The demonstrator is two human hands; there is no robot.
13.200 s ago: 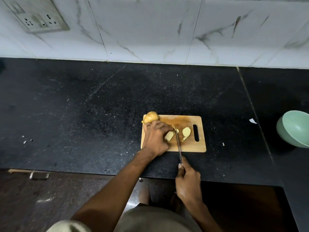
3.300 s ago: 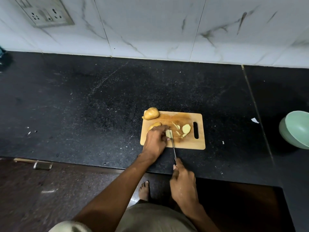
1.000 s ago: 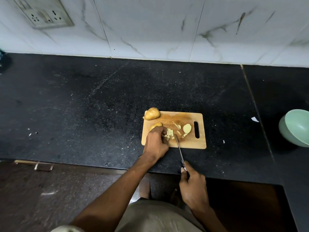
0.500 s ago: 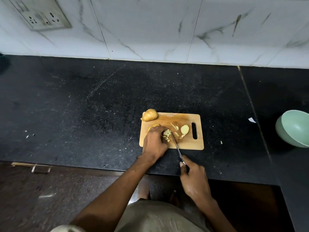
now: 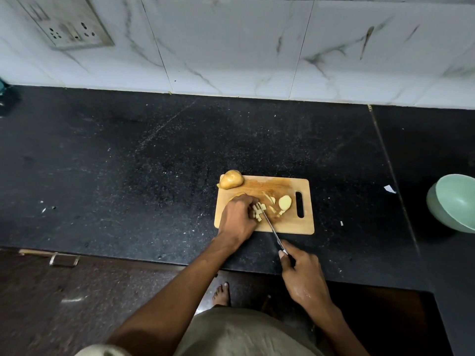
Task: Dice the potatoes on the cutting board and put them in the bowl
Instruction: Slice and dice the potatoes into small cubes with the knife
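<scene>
A wooden cutting board [image 5: 303, 186] lies on the black counter. A whole potato [image 5: 231, 179] sits at its far left corner. My left hand [image 5: 237, 219] curls over a cut potato piece [image 5: 239, 194] and presses against a small pile of diced bits [image 5: 258, 212]. My right hand [image 5: 302, 274] grips the handle of a knife [image 5: 270, 224], whose blade tip rests in the diced bits. Loose potato slices [image 5: 284, 202] lie near the board's handle slot. The pale green bowl [image 5: 455, 205] stands tilted at the far right, apart from both hands.
The black counter [image 5: 128, 176] runs up to a white marble-tiled wall with a socket plate [image 5: 69, 25] at the top left. Small white scraps [image 5: 389, 188] lie between board and bowl. A drawer handle [image 5: 64, 259] and my bare foot [image 5: 222, 294] show below the counter edge.
The knife blade has shifted slightly left into the diced pile, and more small pieces lie beside my left fingers. Both hands stay in nearly the same places.
</scene>
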